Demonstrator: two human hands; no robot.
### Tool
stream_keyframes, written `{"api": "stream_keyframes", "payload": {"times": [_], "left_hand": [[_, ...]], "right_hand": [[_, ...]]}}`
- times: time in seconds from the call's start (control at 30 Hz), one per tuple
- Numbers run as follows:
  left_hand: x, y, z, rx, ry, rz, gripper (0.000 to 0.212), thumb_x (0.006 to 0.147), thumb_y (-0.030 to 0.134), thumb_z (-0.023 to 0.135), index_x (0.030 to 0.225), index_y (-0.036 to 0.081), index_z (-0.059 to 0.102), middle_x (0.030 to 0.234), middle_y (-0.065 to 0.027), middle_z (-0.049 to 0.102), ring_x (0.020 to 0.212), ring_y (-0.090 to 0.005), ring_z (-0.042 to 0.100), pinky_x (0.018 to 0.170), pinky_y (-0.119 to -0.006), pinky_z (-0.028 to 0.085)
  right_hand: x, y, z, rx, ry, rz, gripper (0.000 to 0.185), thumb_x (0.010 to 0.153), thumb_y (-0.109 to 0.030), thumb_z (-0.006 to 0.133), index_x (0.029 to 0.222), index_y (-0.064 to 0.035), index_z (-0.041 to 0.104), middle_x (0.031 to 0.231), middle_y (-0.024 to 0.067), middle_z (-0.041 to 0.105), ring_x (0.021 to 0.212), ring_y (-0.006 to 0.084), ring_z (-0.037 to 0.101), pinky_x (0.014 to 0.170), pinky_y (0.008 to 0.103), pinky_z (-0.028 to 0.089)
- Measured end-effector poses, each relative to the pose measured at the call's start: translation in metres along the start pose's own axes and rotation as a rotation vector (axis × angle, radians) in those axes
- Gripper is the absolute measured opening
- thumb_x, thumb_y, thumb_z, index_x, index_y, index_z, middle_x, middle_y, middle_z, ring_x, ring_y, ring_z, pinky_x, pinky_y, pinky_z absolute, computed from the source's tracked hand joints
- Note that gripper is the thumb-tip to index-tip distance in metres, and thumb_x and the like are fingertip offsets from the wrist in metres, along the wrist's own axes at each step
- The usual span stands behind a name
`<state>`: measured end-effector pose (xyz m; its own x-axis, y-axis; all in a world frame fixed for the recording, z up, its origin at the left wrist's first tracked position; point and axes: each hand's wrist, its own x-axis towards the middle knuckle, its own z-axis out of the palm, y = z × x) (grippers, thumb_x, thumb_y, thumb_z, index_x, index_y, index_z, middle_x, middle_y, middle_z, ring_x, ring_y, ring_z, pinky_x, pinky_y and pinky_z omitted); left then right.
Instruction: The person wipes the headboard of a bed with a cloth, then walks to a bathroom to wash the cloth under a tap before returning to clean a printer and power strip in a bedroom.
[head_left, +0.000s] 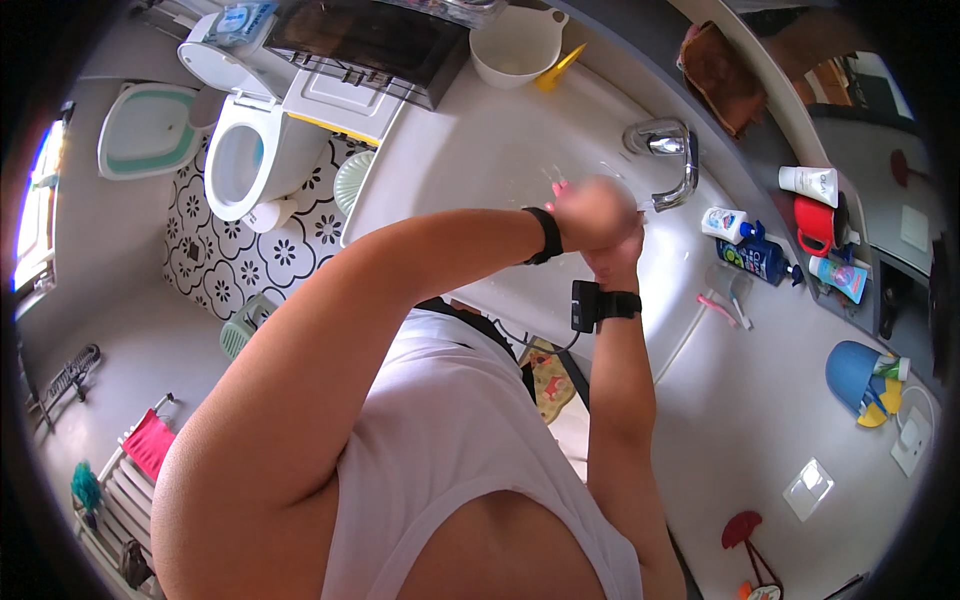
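My left hand (596, 214) comes in from the left, with a black band on its wrist, and lies over my right hand (616, 255). The two hands touch above the white basin (480, 150), just left of the spout of the chrome faucet (679, 191). A blurred patch covers most of the left hand, and pink fingertips show beyond it. How the fingers are held, and whether anything is between the palms, is hidden. A small black device (585, 306) with a cable is strapped to my right wrist. Clear drops lie on the basin near the fingertips.
A white bowl (517, 49) and a yellow pointed object (561, 69) stand at the basin's back. On the right are pump bottles (754, 259), a clear cup (729, 281), toothbrushes, a red mug (814, 225) and tubes. A toilet (241, 161) stands left.
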<state>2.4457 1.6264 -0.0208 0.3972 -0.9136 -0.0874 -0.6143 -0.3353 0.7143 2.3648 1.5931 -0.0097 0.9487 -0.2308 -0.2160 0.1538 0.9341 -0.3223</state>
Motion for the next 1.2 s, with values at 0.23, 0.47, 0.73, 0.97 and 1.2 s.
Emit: {"api": "stream_keyframes", "payload": {"times": [0.23,0.47,0.73,0.97,1.2], "left_hand": [[0.012,-0.012,0.055,0.272,0.046,-0.098,0.025,0.082,0.027,0.058,0.078,0.005,0.068,0.083,-0.0167,0.067,0.08,-0.0346,0.065,0.076,-0.043,0.051],[-0.004,-0.004,-0.022,0.034,0.009,-0.149,0.045,0.092,0.044,0.042,0.112,0.007,0.059,0.116,-0.0203,0.057,0.109,-0.0361,0.052,0.091,-0.047,0.042],[-0.004,-0.029,-0.013,-0.057,-0.138,-0.224,0.057,0.098,0.049,0.029,0.133,0.008,0.047,0.133,-0.021,0.045,0.119,-0.0382,0.044,0.098,-0.048,0.038],[0.01,-0.024,-0.046,-0.411,-0.604,-0.42,0.044,0.1,0.038,0.032,0.116,0.005,0.057,0.135,-0.0212,0.046,0.109,-0.0366,0.055,0.094,-0.052,0.043],[-0.004,-0.043,-0.001,0.298,0.121,0.486,0.019,0.085,0.022,0.056,0.094,0.006,0.061,0.08,-0.0101,0.063,0.075,-0.0296,0.06,0.062,-0.042,0.046]], "right_hand": [[0.005,-0.001,-0.024,0.029,0.394,-0.073,0.056,0.088,-0.051,0.046,0.118,-0.0046,0.054,0.126,0.0174,0.054,0.12,0.04,0.047,0.107,0.0537,0.034],[0.024,-0.007,0.016,0.189,0.725,0.023,0.048,0.096,-0.043,0.04,0.123,-0.0044,0.051,0.129,0.0161,0.053,0.122,0.0356,0.049,0.107,0.0501,0.037],[0.035,-0.001,-0.011,-0.063,0.7,-0.03,0.03,0.1,-0.031,0.041,0.114,-0.0084,0.055,0.117,0.0107,0.06,0.109,0.0263,0.058,0.096,0.0426,0.049],[0.04,-0.007,-0.02,-0.076,0.909,0.11,0.023,0.097,-0.023,0.041,0.105,-0.008,0.056,0.104,0.0092,0.063,0.098,0.025,0.061,0.089,0.0423,0.052],[0.024,-0.017,-0.02,-0.092,0.57,-0.005,0.028,0.1,-0.019,0.037,0.105,-0.0028,0.058,0.103,0.0074,0.065,0.095,0.0194,0.063,0.085,0.034,0.053]]}}
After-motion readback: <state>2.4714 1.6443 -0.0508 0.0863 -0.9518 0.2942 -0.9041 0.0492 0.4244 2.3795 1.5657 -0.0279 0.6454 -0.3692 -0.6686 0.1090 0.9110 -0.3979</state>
